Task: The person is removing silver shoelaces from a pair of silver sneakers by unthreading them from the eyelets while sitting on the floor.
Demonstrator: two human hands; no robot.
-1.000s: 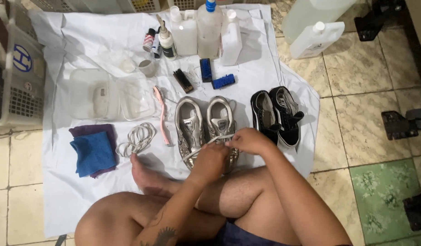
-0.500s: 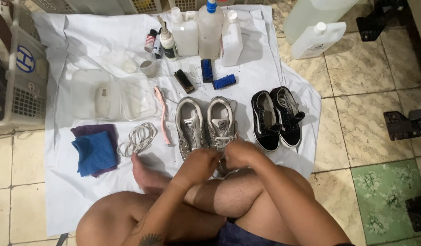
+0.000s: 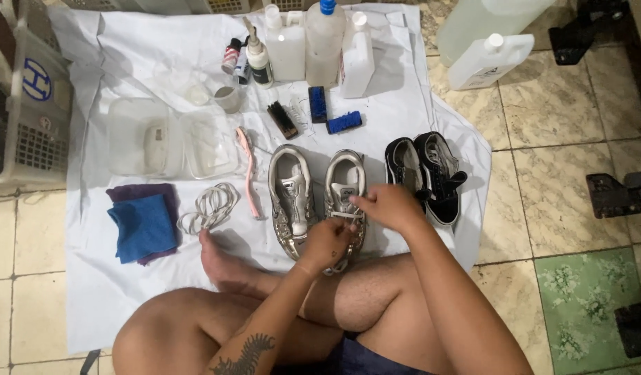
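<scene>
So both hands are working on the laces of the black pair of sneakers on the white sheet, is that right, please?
Not quite: the head view shows the left hand and right hand on the right shoe of the silver pair. The black pair lies untouched beside it on the white sheet.

One head-worn camera looks steeply down from close above — past the seated person's crossed legs onto the white plastic floor sheet [image 3: 126, 292].
</scene>
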